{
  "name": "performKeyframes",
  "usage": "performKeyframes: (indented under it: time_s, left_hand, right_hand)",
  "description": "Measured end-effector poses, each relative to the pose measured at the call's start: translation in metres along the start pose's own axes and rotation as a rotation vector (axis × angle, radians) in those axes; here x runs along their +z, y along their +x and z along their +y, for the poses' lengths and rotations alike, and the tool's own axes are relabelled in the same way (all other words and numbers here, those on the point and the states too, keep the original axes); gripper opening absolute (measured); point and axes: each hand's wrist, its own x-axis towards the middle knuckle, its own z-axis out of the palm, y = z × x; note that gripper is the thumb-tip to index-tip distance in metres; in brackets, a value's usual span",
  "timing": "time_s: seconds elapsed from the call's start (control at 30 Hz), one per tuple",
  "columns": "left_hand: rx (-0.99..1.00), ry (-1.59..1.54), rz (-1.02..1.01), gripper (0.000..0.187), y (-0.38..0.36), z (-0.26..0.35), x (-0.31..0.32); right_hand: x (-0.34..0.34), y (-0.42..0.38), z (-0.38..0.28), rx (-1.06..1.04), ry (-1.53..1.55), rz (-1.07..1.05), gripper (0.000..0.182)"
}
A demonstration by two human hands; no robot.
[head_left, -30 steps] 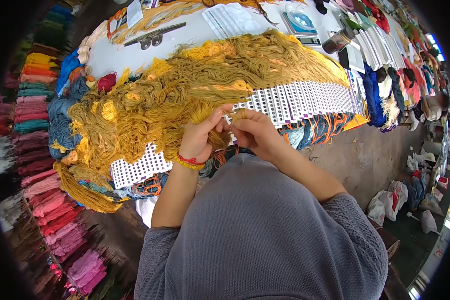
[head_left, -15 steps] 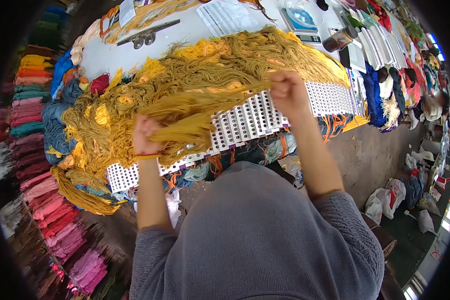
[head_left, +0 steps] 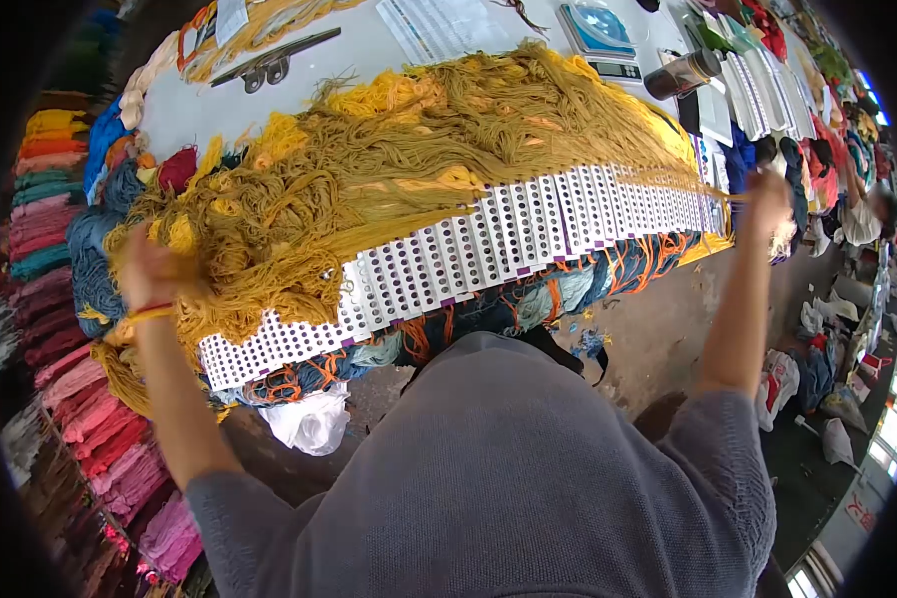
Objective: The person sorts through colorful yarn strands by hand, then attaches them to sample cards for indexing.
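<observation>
Both hands had swung far apart, stretching yellow yarn (head_left: 528, 194) over white cards (head_left: 488, 244). Left hand (head_left: 154, 269) and right hand (head_left: 767, 194) fingers pinched its ends.

Nothing legible here: the printed sheet (head_left: 439, 25) far beyond the hands carries rows of print, probably a table, too small to read.

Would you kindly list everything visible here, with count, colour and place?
Yarn strand: one, mustard, stretched taut between both hands.
Yarn heap: one, mustard and yellow, on the table.
Perforated cards: one row, white, along the table's near edge.
Scissors: one pair, grey, far left of the table.
Scale: one, blue-topped, far side.
Yarn skeins: many, pink, red and teal, left racks.
Left hand: closed on the strand.
Right hand: closed on the strand.
</observation>
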Motion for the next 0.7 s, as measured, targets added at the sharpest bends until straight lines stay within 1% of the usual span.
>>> performKeyframes:
  time_s: [0.03,0.07,0.1,0.13,0.17,0.2,0.23,0.27,0.3,0.33,0.37,0.4,0.47,0.5,0.53,0.57,0.6,0.63,0.7]
  left_hand:
    - [0.033,-0.028,-0.158,0.025,-0.010,-0.034,0.088]
    - [0.043,0.116,-0.026,0.026,0.004,-0.076,0.130]
    - [-0.079,0.048,-0.007,0.024,0.005,-0.117,0.179]
    - [-0.191,-0.104,-0.216,0.027,0.011,-0.157,0.215]
    - [-0.273,-0.024,-0.278,0.032,0.022,-0.199,0.234]
    - [-0.354,0.118,-0.223,0.038,0.015,-0.211,0.271]
    - [-0.367,0.228,-0.240,0.032,0.018,-0.233,0.289]
    - [-0.350,0.243,-0.226,0.034,0.025,-0.259,0.297]
    - [-0.334,0.336,-0.226,0.034,0.035,-0.279,0.300]
    - [-0.317,0.430,-0.226,0.035,0.039,-0.285,0.307]
    - [-0.279,0.468,-0.183,0.025,0.042,-0.290,0.312]
    - [-0.284,0.467,-0.182,0.025,0.045,-0.295,0.316]
    - [-0.077,0.624,-0.110,0.013,0.053,-0.306,0.323]
    - [-0.038,0.574,-0.038,0.008,0.057,-0.315,0.327]
    - [-0.040,0.573,-0.038,0.008,0.057,-0.315,0.331]
    - [-0.021,0.644,-0.006,0.009,0.058,-0.315,0.333]
    - [-0.005,0.715,0.026,0.010,0.058,-0.315,0.335]
    - [-0.009,0.715,0.025,0.010,0.056,-0.313,0.336]
    - [-0.001,0.546,-0.036,0.011,0.052,-0.307,0.337]
  right_hand:
    - [0.020,-0.020,-0.020,-0.398,-0.455,-0.320,0.014]
    - [0.071,-0.064,-0.004,-0.262,-0.108,-0.371,0.015]
    - [0.100,-0.097,-0.035,0.380,0.538,-0.744,0.016]
    - [0.119,-0.145,-0.080,0.553,0.670,-0.740,0.021]
    - [0.130,-0.168,-0.122,0.399,0.448,-0.841,0.020]
    - [0.139,-0.185,-0.149,0.477,0.400,-0.992,0.017]
    - [0.144,-0.194,-0.165,0.254,0.313,-1.101,0.015]
    - [0.154,-0.210,-0.164,0.044,0.424,-1.022,0.015]
    - [0.155,-0.212,-0.170,0.008,0.400,-1.055,0.016]
    - [0.155,-0.212,-0.177,-0.029,0.378,-1.088,0.016]
    - [0.156,-0.211,-0.183,-0.046,0.347,-1.077,0.014]
    - [0.158,-0.212,-0.182,-0.043,0.346,-1.081,0.014]
    - [0.162,-0.212,-0.182,-0.221,0.201,-1.119,0.013]
    - [0.162,-0.212,-0.183,-0.221,0.200,-1.120,0.013]
    - [0.158,-0.210,-0.187,-0.317,0.077,-1.151,0.012]
    - [0.156,-0.208,-0.190,-0.412,-0.047,-1.178,0.012]
    - [0.155,-0.209,-0.191,-0.410,-0.048,-1.181,0.012]
    - [0.154,-0.209,-0.192,-0.430,-0.094,-1.194,0.013]
    - [0.155,-0.211,-0.192,-0.452,-0.139,-1.209,0.015]
